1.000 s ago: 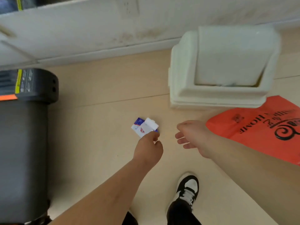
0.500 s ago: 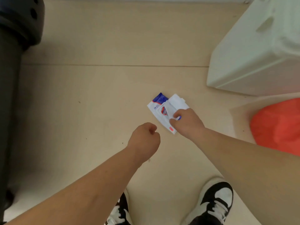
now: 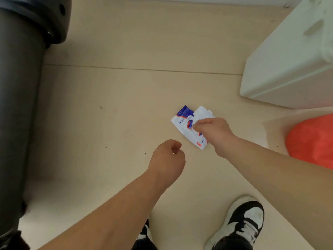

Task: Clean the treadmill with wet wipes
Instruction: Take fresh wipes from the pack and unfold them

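wipes pack: released by left hand, now curled empty | right hand pinches it

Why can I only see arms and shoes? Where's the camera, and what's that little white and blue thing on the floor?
The camera sits on the person's head and looks down, so you see only their own arms and a black-and-white shoe. The big dark thing on the left is the treadmill they want to clean. The little thing is a pack of wet wipes, lying on the floor with its lid flipped open. The right hand reaches to its opening; I can't tell if it has a wipe yet. The left hand is curled and holds nothing. On the right are a white container and an orange bag.
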`<state>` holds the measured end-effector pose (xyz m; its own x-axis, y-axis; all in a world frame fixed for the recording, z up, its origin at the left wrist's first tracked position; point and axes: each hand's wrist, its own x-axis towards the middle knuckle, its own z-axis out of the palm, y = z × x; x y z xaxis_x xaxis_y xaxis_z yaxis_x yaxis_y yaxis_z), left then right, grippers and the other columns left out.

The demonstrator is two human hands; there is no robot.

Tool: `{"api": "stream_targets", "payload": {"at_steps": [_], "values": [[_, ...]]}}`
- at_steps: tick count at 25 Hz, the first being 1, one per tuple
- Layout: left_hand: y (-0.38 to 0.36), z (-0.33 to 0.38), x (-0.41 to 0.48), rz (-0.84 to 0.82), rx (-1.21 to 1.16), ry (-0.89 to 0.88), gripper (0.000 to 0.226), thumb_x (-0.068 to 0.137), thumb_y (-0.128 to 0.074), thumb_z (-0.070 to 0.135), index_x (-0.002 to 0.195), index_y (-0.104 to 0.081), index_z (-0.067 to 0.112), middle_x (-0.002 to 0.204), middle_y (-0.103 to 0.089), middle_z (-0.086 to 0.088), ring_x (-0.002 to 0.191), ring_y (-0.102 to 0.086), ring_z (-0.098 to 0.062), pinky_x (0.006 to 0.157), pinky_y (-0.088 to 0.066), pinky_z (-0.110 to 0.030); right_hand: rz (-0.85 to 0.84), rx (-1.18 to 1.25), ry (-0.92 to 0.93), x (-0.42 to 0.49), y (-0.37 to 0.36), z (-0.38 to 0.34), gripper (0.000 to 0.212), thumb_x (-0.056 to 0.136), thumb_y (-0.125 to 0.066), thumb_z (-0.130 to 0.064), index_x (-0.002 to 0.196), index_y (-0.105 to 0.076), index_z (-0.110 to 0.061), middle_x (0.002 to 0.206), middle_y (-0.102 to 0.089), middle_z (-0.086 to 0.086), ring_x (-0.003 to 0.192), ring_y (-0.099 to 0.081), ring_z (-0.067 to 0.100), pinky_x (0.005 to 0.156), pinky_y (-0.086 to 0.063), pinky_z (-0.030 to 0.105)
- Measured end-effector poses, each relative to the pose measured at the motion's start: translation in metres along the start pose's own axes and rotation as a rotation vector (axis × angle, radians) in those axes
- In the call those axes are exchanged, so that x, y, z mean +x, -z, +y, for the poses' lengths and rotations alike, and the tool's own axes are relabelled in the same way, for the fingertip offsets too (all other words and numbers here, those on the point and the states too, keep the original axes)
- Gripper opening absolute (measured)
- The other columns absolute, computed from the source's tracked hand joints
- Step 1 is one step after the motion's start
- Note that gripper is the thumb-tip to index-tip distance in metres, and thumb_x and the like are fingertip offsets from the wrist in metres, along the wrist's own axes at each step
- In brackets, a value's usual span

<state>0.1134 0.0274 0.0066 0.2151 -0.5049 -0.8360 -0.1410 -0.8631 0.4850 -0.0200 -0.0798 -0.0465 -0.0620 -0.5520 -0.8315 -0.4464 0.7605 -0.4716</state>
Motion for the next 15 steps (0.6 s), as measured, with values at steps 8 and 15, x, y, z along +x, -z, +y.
{"api": "stream_targets", "payload": {"at_steps": [8,15], "values": [[0.048,0.096,-0.098,-0.133,-0.753,0.03,0.04,0.104,-0.049,0.044,0.114,-0.075,0.015,0.108,-0.077,-0.004,0.095,-0.073,-0.018,0.088,-0.059,-0.037,-0.298,0.446,0.112,-0.166,0.044,-0.094,0.036,0.09,-0.065,0.01,0.118,-0.066,-0.012,0.105,-0.073,0.017,0.085,-0.074,0.03,0.086,-0.061,0.047],[0.115,0.161,-0.239,0.04,-0.757,-0.183,0.01,0.094,-0.069,0.019,0.092,-0.077,0.016,0.099,-0.077,-0.009,0.089,-0.069,-0.019,0.081,-0.051,-0.036,-0.123,0.173,0.323,-0.325,0.059,-0.177,0.028,0.091,-0.069,-0.006,0.106,-0.073,-0.029,0.106,-0.074,0.001,0.094,-0.074,0.019,0.085,-0.061,0.041]]}}
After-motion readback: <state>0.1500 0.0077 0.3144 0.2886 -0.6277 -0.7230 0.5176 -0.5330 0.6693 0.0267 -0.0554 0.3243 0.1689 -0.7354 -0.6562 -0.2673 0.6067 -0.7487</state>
